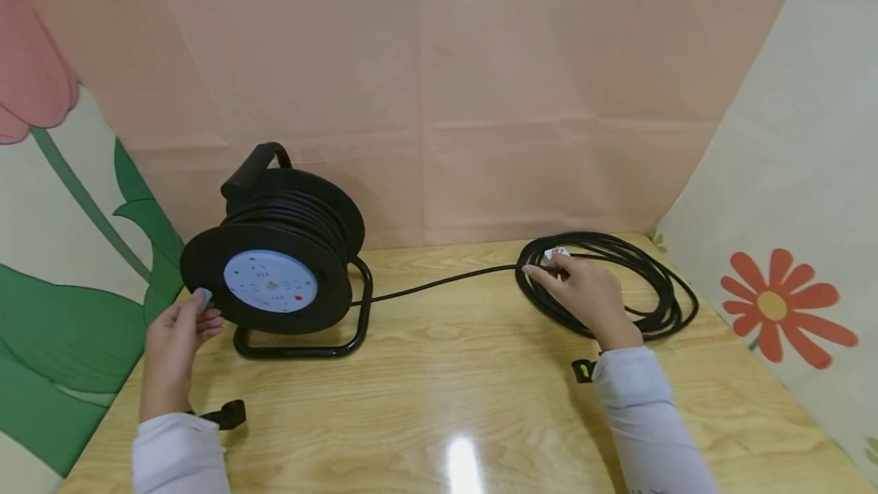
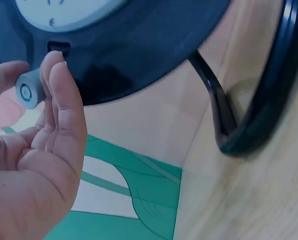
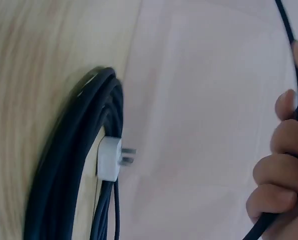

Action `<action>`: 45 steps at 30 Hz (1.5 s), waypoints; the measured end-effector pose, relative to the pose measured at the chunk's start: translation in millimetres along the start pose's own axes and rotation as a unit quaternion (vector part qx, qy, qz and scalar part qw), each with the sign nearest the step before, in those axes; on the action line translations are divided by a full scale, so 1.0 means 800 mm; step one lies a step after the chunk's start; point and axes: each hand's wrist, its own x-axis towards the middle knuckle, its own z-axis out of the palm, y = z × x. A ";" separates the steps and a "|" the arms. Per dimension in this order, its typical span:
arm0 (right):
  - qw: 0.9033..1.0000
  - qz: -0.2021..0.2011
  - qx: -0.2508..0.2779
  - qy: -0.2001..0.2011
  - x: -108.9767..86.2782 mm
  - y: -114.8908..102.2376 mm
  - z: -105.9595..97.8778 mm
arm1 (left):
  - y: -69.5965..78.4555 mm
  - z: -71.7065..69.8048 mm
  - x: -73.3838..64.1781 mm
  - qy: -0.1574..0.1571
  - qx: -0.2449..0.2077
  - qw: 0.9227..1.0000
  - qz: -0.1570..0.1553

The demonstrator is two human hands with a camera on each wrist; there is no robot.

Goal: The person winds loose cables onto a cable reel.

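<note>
A black cable reel (image 1: 274, 250) with a pale socket panel (image 1: 270, 281) stands at the left of the table. My left hand (image 1: 180, 338) pinches the grey crank knob (image 2: 30, 89) at the rim of the reel's front disc, thumb on one side and fingers on the other. From the reel a single black cable (image 1: 439, 282) runs right to my right hand (image 1: 590, 296), whose fingers curl round it in the right wrist view. Below that hand lies a loose coil of cable (image 1: 668, 296), with a white plug (image 3: 109, 159) and its metal pins among the loops.
The reel rests on a black tube stand (image 1: 302, 352) and has a carrying handle (image 1: 250, 170) on top. A pink sheet (image 1: 480, 97) backs the wooden table (image 1: 411, 402). Flower-printed panels (image 1: 789, 212) rise on both sides.
</note>
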 end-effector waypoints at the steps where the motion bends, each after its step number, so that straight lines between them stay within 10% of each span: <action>1: 1.000 0.007 -0.011 -0.003 0.000 0.001 0.001 | 0.002 0.000 -0.001 0.001 -0.012 1.000 -0.004; 9: 0.995 0.001 0.022 -0.100 -0.006 0.005 -0.003 | 0.015 0.003 -0.009 0.012 -0.086 0.996 0.001; 33: 0.990 0.039 -0.042 -0.130 -0.012 0.035 -0.009 | 0.039 0.038 -0.017 0.192 -0.181 0.958 0.110; 45: 0.996 -0.023 0.011 -0.080 -0.007 0.029 -0.011 | 0.047 0.058 -0.025 0.159 -0.239 0.950 0.125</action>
